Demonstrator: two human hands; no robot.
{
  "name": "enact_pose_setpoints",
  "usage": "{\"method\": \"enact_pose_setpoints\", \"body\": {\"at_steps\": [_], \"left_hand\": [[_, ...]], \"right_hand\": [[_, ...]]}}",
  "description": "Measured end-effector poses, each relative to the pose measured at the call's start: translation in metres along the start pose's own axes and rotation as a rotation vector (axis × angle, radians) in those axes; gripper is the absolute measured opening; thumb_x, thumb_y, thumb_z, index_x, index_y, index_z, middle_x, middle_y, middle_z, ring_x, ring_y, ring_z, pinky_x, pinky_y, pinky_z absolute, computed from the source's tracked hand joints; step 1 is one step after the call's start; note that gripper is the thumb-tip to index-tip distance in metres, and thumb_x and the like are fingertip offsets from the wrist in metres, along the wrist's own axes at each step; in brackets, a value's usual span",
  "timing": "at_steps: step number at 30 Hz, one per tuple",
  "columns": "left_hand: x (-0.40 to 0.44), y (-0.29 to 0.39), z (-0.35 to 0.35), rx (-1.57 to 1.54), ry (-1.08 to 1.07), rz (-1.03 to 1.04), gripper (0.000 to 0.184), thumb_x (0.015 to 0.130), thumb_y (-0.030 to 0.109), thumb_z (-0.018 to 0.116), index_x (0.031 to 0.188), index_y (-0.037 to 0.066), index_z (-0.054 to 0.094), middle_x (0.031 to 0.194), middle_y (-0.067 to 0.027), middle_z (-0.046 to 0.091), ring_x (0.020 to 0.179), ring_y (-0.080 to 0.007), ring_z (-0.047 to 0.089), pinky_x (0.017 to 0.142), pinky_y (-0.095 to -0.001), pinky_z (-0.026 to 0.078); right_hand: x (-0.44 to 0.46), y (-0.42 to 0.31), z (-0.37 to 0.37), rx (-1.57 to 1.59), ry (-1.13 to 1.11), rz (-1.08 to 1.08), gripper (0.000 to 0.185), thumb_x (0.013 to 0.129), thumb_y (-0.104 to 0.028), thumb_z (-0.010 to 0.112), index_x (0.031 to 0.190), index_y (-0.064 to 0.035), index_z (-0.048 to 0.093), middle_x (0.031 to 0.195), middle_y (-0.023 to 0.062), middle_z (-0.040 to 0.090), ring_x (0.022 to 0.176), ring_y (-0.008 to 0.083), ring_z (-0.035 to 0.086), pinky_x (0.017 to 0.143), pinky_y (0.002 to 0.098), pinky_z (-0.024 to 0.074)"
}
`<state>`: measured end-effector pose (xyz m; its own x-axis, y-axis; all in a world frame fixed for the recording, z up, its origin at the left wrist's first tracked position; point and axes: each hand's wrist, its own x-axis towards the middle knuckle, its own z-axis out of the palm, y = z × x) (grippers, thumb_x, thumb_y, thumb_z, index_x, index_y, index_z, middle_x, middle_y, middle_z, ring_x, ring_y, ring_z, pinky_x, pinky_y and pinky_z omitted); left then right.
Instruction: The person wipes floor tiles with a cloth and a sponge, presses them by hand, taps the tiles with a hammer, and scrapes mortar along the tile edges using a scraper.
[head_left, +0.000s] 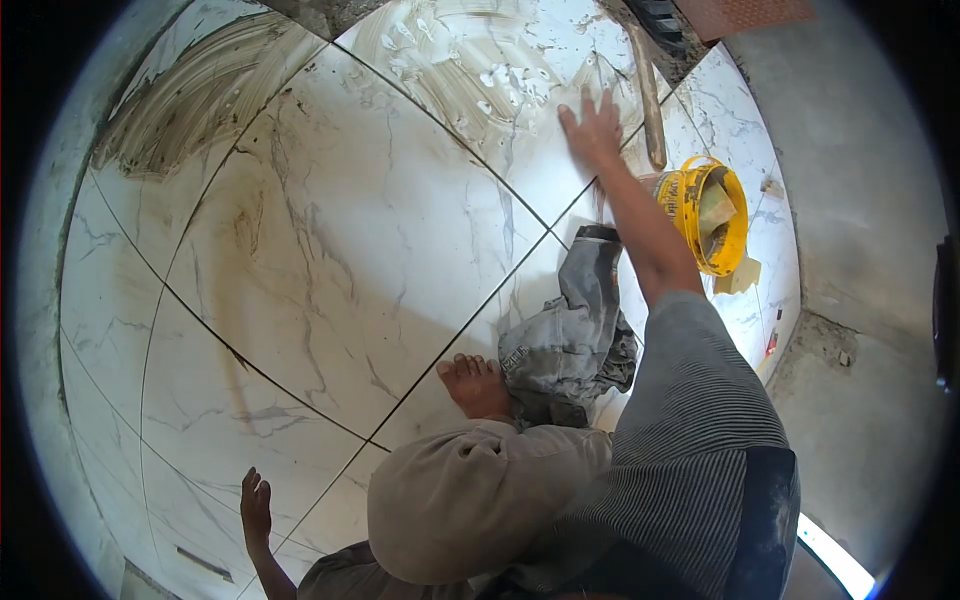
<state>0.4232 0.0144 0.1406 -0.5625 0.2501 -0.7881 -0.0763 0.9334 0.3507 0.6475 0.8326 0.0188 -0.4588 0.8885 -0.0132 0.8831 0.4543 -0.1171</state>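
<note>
"Head view: hands?"
"Right hand (595, 132) open at the tile (540, 155), between smear (460, 85) and stick (649, 105); left hand (256, 508) open, well apart."
"Moving the right?"
"Calls for clearing the stick, I judge."

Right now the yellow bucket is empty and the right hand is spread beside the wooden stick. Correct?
Not quite: in the head view the yellow bucket holds a pale block, possibly a sponge. The rest stands: the right hand is spread beside the wooden stick.
</note>
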Motion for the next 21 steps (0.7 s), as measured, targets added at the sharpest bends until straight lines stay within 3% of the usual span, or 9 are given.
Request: {"method": "enact_pose_setpoints", "body": {"at_steps": [1, 3, 10, 18, 21], "left_hand": [[-0.001, 0.001, 0.0, 0.045, -0.011, -0.012, 0.05, 0.098, 0.029, 0.048, 0.14, 0.005, 0.036, 0.136, -0.0247, 0.046, 0.126, -0.0331, 0.047, 0.1, -0.0434, 0.041], [0.002, 0.003, 0.001, 0.089, -0.024, -0.027, 0.051, 0.098, 0.029, 0.048, 0.14, 0.005, 0.036, 0.136, -0.0249, 0.046, 0.126, -0.0333, 0.047, 0.1, -0.0434, 0.041], [0.018, 0.006, 0.007, 0.124, -0.071, -0.038, 0.05, 0.096, 0.028, 0.05, 0.14, 0.006, 0.037, 0.135, -0.0249, 0.048, 0.125, -0.0345, 0.048, 0.098, -0.0417, 0.043], [0.02, 0.018, 0.007, 0.158, -0.027, -0.01, 0.049, 0.095, 0.025, 0.052, 0.138, 0.006, 0.038, 0.13, -0.0256, 0.052, 0.121, -0.0357, 0.052, 0.096, -0.0415, 0.045], [0.015, 0.015, 0.008, 0.153, 0.001, -0.039, 0.05, 0.095, 0.025, 0.053, 0.138, 0.007, 0.038, 0.129, -0.0256, 0.053, 0.118, -0.0354, 0.055, 0.095, -0.0414, 0.045]], "right_hand": [[0.011, 0.008, 0.0, 0.0, -0.004, 0.002, 0.08, 0.087, -0.068, 0.038, 0.15, -0.0217, 0.02, 0.155, 0.0201, 0.012, 0.142, 0.0408, 0.012, 0.111, 0.0589, 0.014], [0.03, 0.018, 0.002, -0.053, -0.246, 0.157, 0.087, 0.085, -0.072, 0.035, 0.152, -0.0202, 0.014, 0.155, 0.0225, 0.004, 0.143, 0.0433, 0.004, 0.11, 0.062, 0.0102], [0.009, 0.009, -0.006, 0.011, -0.268, 0.238, 0.089, 0.085, -0.072, 0.034, 0.152, -0.0186, 0.009, 0.153, 0.0285, 0.001, 0.142, 0.0465, 0.002, 0.108, 0.0663, 0.0066], [0.006, 0.02, 0.002, -0.099, -0.292, 0.149, 0.09, 0.087, -0.071, 0.032, 0.152, -0.0136, 0.007, 0.15, 0.0349, 0.004, 0.14, 0.0496, 0.006, 0.112, 0.0565, 0.0056], [0.004, 0.024, 0.002, -0.081, -0.289, 0.126, 0.088, 0.087, -0.072, 0.032, 0.152, -0.0175, 0.007, 0.15, 0.0356, 0.004, 0.14, 0.0507, 0.006, 0.112, 0.0573, 0.0064]]}}
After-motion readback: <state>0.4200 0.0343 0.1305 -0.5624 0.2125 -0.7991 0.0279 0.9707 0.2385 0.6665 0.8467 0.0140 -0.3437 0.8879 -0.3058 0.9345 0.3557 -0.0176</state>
